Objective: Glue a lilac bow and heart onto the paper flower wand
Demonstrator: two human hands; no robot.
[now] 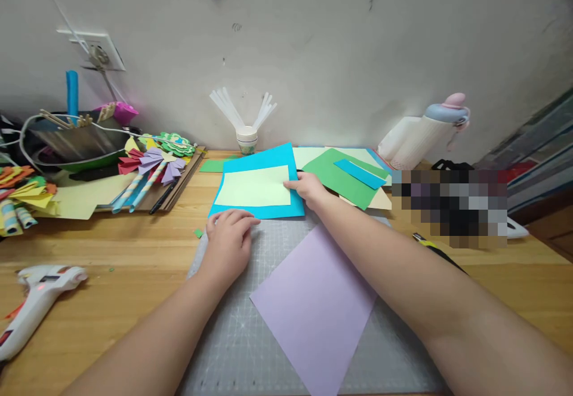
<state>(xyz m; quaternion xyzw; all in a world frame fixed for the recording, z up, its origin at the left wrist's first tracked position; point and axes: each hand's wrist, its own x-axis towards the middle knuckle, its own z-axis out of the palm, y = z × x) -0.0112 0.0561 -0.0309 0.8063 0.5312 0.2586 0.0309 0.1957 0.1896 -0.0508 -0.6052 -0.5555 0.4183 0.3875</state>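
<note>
Right hand pinches the pale-yellow paper rectangle onto the bright-blue paper sheet, grip thumb-over, presumably against slipping, beyond the grey gridded mat, while left hand rests loosely curved nearby.

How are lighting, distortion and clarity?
Head view: soft, fairly even light, gentle shade on the purple sheet beside the right forearm; head view: wide-angle stretch enlarges that forearm toward the corner; head view: coarse pixelation hides things at the table's right.
</note>
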